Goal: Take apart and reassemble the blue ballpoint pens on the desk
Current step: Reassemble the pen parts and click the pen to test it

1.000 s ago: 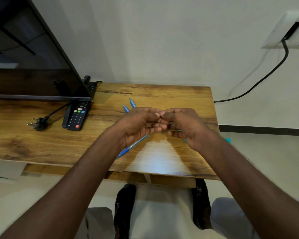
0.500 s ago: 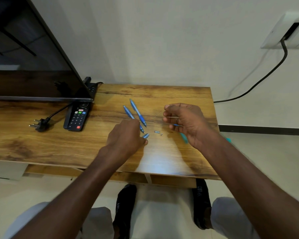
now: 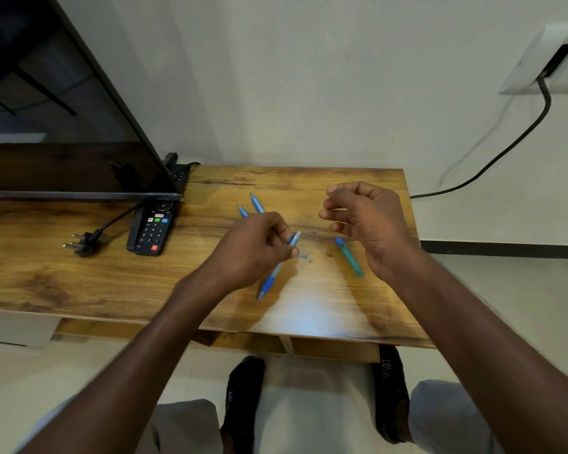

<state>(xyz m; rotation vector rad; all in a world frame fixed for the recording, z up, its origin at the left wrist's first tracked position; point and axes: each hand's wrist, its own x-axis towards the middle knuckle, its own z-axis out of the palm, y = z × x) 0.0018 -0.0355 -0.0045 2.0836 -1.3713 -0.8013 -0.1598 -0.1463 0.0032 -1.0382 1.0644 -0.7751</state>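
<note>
My left hand (image 3: 256, 249) grips a blue pen barrel (image 3: 271, 278) that slants down toward the desk's front edge. Just right of its fingertips, two tiny pen parts (image 3: 306, 257) lie on the wooden desk (image 3: 325, 309). My right hand (image 3: 366, 221) is raised above the desk with curled fingers and seems to pinch a thin pen refill (image 3: 339, 209), barely visible. Below it lies a blue-teal pen piece (image 3: 349, 257). Two more blue pens (image 3: 255, 202) lie side by side behind my left hand, partly hidden by it.
A black remote (image 3: 152, 231) and a loose plug (image 3: 84, 243) with its cord lie on the left of the desk, below a dark TV screen (image 3: 63, 132). The desk's right edge is beside my right wrist. A black cable (image 3: 492, 162) runs down the wall.
My hands have moved apart. The left hand went down to the desk and picked up the blue barrel. The right hand rose and drifted right, uncovering the blue-teal piece.
</note>
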